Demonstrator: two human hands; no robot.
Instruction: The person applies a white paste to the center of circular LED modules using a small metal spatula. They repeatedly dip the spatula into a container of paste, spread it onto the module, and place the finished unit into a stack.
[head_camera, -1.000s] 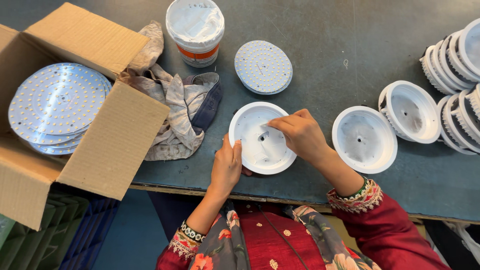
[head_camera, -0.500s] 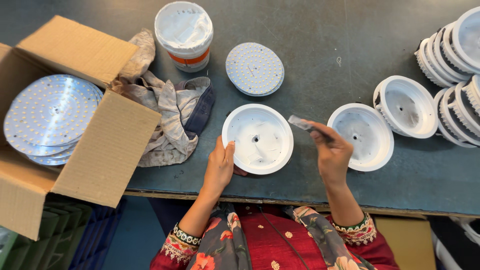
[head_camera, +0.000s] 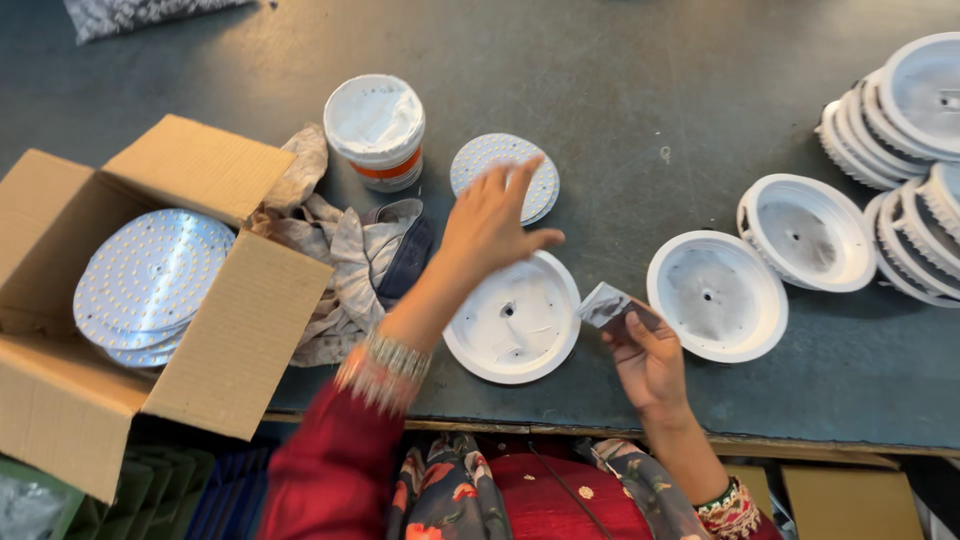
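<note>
L hand (head_camera: 490, 225) over LED disc (head_camera: 530, 165); R hand (head_camera: 645, 360) grips small card (head_camera: 605, 303).

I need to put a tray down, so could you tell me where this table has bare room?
Bare table lies between the white tub and the stacked housings. The near edge is crowded: cardboard box, rags, open housings and both hands.

Hands (head_camera: 490, 225) over white round housing (head_camera: 513, 320), table (head_camera: 620, 90)
</note>
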